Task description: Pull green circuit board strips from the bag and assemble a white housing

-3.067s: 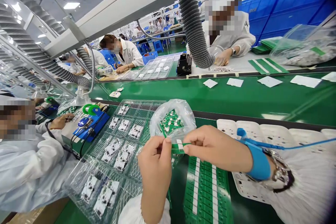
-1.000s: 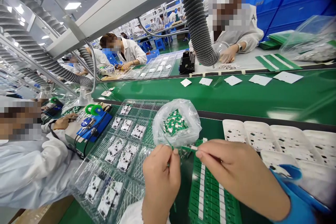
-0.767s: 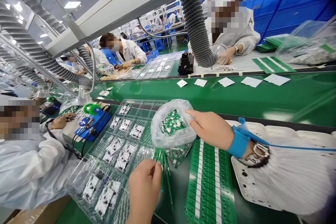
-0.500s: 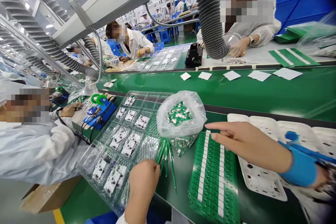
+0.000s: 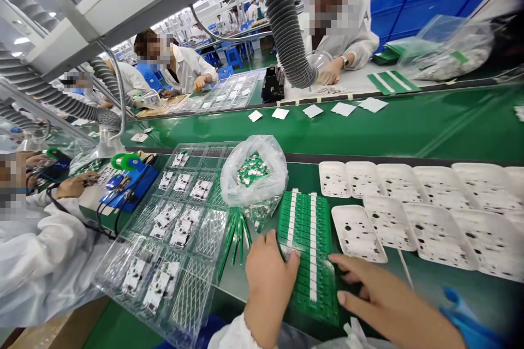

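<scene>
My left hand [image 5: 270,283] rests its fingertips on the lower left edge of a green circuit-board panel [image 5: 307,245] with white strips along it. My right hand [image 5: 380,297] lies to the panel's right, fingers spread and close to its edge. Above the panel sits a clear plastic bag [image 5: 254,172] of small green boards. A loose bundle of thin green board strips [image 5: 235,240] lies between the bag and my left hand. A clear blister tray [image 5: 180,218] holding white-and-black modules is left of the strips.
White perforated plastic trays [image 5: 397,212] stand in rows to the right. A co-worker's hand [image 5: 76,185] is at a blue fixture [image 5: 129,182] on the left. Beyond lies a green conveyor belt [image 5: 368,131] carrying white cards, with a ribbed extraction hose [image 5: 284,22] above it.
My hands have let go of the green strip held in front of the bag. Several strips now lie beside the bag, and both hands have moved down to the green panel.
</scene>
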The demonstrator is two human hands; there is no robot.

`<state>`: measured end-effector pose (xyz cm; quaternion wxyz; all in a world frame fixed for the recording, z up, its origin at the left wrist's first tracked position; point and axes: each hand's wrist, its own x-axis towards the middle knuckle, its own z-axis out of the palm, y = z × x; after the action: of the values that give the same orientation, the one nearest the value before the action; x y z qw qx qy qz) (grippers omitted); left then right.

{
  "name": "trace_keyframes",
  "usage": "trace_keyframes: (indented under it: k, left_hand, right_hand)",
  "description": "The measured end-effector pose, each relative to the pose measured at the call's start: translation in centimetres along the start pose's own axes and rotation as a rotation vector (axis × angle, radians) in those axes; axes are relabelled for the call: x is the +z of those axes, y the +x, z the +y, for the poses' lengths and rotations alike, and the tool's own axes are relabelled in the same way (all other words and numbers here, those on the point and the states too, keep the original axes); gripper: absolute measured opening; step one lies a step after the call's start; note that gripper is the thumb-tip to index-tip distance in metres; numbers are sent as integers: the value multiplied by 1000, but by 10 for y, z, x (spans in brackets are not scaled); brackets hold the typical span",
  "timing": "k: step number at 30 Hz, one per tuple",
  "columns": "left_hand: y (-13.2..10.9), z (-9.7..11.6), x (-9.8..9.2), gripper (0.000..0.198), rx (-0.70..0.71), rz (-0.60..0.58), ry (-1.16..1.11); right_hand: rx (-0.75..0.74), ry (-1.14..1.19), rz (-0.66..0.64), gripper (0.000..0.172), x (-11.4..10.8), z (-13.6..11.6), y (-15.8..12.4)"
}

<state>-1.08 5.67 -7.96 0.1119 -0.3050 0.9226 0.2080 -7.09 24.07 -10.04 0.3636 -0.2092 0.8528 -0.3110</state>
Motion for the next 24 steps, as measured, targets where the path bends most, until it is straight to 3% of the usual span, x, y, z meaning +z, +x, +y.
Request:
trace_keyframes:
  k: [3,6,17,21,24]
  left_hand:
    - [4,7,7,37,3,-13,19]
    - [3,9,10,33,-15,12,25]
    - [-7,18,10,54,-40,-15,-47]
    - [-10,17,15,56,-56,0,-54]
    - [-12,14,23,52,-41,44,-65]
  right_hand:
    - [-22,-21,-32,65,13,0,-6]
    - [-52,-13,-54,66,13,-6,-7]
    - [-69,11,-135,67,-3,-10,-14]
    - [-151,-81,-66,68,1,-6,-13]
    - [-218,-249,108,61,14,0,-4]
